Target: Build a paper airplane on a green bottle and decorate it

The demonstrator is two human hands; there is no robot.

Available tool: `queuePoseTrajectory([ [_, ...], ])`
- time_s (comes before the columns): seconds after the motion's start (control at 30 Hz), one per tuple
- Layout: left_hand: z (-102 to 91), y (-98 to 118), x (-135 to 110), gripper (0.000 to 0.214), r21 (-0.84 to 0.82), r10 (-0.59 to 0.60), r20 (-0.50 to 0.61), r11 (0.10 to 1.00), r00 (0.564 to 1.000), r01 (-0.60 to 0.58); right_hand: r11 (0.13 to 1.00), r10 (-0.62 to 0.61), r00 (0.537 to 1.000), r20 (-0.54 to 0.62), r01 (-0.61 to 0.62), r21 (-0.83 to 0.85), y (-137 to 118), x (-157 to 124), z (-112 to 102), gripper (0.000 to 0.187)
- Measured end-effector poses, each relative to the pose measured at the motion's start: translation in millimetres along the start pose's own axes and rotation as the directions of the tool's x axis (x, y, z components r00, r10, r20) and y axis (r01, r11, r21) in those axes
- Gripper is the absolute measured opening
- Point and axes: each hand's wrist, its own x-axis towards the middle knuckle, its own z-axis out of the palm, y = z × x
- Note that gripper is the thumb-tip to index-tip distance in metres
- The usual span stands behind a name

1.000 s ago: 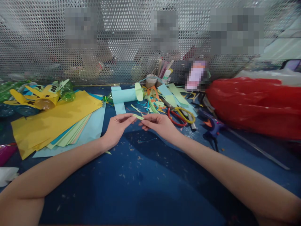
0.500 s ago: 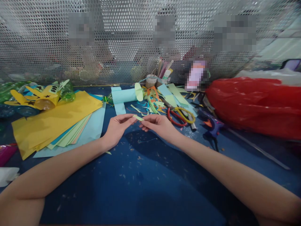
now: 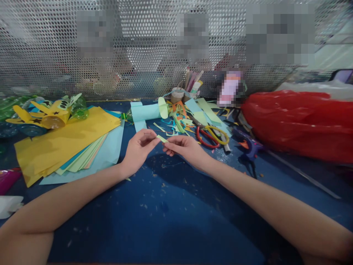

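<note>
A small light green paper piece (image 3: pixel 162 139) is pinched between my two hands above the blue table. My left hand (image 3: pixel 139 149) grips its left end with thumb and forefinger. At the other end, the fingertips of my right hand (image 3: pixel 186 149) are closed on it. Just beyond my hands lies a green bottle wrapped in light blue paper (image 3: pixel 147 112), with a pale green rounded piece at its right end. Loose coloured paper scraps (image 3: pixel 179 119) lie to the right of that bottle.
Yellow paper sheets (image 3: pixel 68 141) cover other coloured sheets on the left, near a star-marked yellow paper craft (image 3: pixel 52 116). To the right are scissors (image 3: pixel 209 137), a glue gun (image 3: pixel 249 145) and a red plastic bag (image 3: pixel 300 125). Perforated metal (image 3: pixel 149 44) stands behind.
My left hand's fingers have shifted slightly, rising a little at the knuckles. The paper piece stays between both hands in nearly the same spot.
</note>
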Motion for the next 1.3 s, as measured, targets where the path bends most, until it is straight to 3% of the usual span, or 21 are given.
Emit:
queuePoseTrajectory([
  [0.33,-2.0,-7.7,-0.2,0.011,0.139,0.117,-0.002,0.984,0.993,-0.116,1.000,0.015,1.000,-0.016,-0.014,0.021,0.1,-1.0,0.0,0.022],
  [0.6,0.2,-4.8,-1.1,0.008,0.107,0.147,0.020,0.983,0.989,-0.148,1.000,-0.003,1.000,-0.014,0.003,-0.011,1.2,-0.3,0.7,0.021],
  [0.97,2.0,-10.0,-1.5,0.017,-0.169,-0.166,0.033,0.971,0.986,0.169,1.000,0.008,1.000,0.028,-0.008,-0.002,-0.8,-1.5,0.8,0.021],
  [1.3,5.7,-9.4,0.4,0.018,-0.230,-0.247,0.047,0.940,0.968,0.251,0.996,0.089,0.994,0.060,-0.087,-0.032,2.5,1.1,-1.4,0.021],
])
